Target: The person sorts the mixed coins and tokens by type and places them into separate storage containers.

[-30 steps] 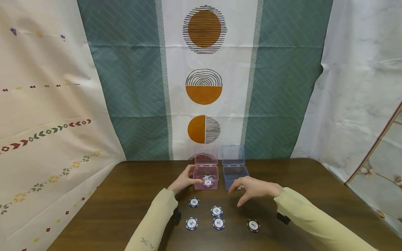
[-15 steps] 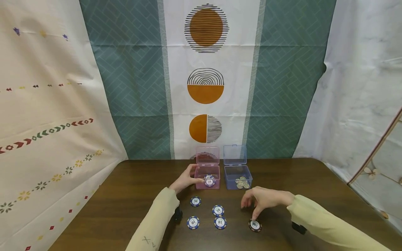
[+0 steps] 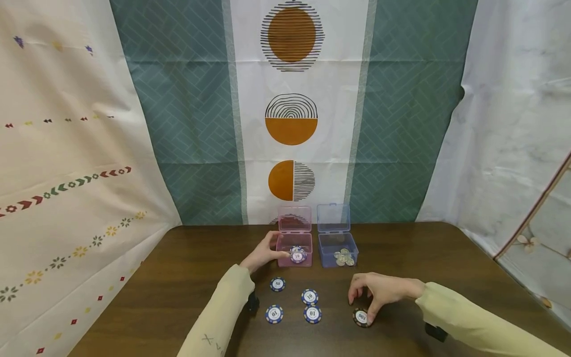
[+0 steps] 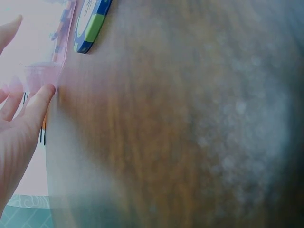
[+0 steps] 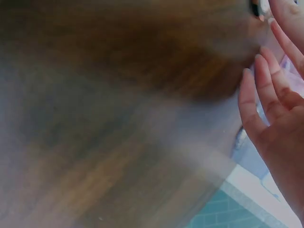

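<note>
My left hand holds the left side of a clear pink plastic box, its thumb along the front and fingers behind. Inside that box lie blue-and-white poker chips, the front one marked 10. My right hand is over a black poker chip marked 100, thumb on its right edge and the other fingers spread just beyond its far left side. In the right wrist view the fingers look fairly straight, and only a sliver of the chip shows.
Right of the pink box stands a clear blue box with several gold-coloured coins in it; both lids are up. Loose on the brown table lie blue chips marked 50 and 10, plus two touching 10 chips.
My right hand has come from in front of the blue box down and rightward to the black chip, uncovering the coins. My left hand stays on the pink box.
</note>
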`<state>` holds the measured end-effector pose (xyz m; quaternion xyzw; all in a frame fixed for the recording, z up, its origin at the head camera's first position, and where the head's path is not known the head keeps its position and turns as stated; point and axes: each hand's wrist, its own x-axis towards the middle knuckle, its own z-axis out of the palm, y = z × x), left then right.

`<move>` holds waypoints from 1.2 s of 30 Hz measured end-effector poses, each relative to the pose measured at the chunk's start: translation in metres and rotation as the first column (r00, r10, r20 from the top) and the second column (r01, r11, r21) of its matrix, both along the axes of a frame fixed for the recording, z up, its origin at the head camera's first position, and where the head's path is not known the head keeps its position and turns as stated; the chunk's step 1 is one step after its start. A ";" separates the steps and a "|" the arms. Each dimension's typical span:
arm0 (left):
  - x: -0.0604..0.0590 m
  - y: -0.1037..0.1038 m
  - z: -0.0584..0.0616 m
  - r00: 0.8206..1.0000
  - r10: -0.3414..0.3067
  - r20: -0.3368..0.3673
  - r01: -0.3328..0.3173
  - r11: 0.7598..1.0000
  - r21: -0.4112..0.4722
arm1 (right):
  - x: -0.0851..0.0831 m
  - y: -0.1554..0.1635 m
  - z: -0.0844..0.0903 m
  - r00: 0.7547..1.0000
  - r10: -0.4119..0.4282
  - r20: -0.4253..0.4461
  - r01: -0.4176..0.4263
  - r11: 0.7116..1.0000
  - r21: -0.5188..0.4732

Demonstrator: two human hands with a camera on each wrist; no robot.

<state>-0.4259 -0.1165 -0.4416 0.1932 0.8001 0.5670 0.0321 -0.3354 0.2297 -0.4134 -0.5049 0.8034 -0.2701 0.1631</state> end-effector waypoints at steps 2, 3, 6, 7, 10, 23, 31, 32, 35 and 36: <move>0.000 0.000 0.001 1.000 -0.001 0.004 0.001 1.000 0.000 | 0.001 0.001 -0.002 1.000 -0.002 0.005 0.002 1.000 -0.009; 0.000 0.000 0.001 1.000 -0.005 0.003 0.005 1.000 0.001 | 0.001 0.001 -0.004 1.000 -0.002 -0.001 0.002 1.000 -0.013; 0.000 0.000 0.002 1.000 -0.003 0.010 0.004 1.000 -0.003 | 0.001 0.001 -0.006 1.000 0.003 -0.007 -0.003 1.000 -0.026; 0.000 0.000 0.002 1.000 0.001 0.012 -0.001 1.000 -0.007 | 0.001 0.000 -0.006 1.000 0.004 -0.015 -0.005 1.000 -0.031; 0.000 0.001 0.003 1.000 0.005 0.007 -0.005 1.000 -0.009 | 0.002 0.000 -0.006 1.000 0.003 -0.023 -0.004 0.999 -0.045; -0.001 0.001 0.001 1.000 0.000 -0.009 0.000 1.000 -0.010 | 0.004 -0.008 0.000 0.981 0.005 -0.195 -0.009 1.000 -0.018; -0.001 0.002 0.002 1.000 -0.005 -0.017 0.005 1.000 -0.007 | 0.002 -0.011 0.001 0.981 -0.037 -0.188 0.036 0.999 -0.010; 0.000 0.002 0.002 1.000 0.001 -0.010 -0.001 1.000 -0.006 | 0.001 -0.012 0.001 0.980 -0.039 -0.194 0.037 0.999 -0.011; 0.003 0.001 0.004 1.000 -0.006 -0.009 0.006 1.000 0.000 | -0.003 -0.016 -0.001 0.975 -0.044 -0.219 0.043 0.999 -0.011; 0.007 0.001 0.008 1.000 -0.015 -0.009 0.015 1.000 0.002 | -0.004 -0.017 -0.001 0.975 -0.048 -0.218 0.046 0.999 -0.011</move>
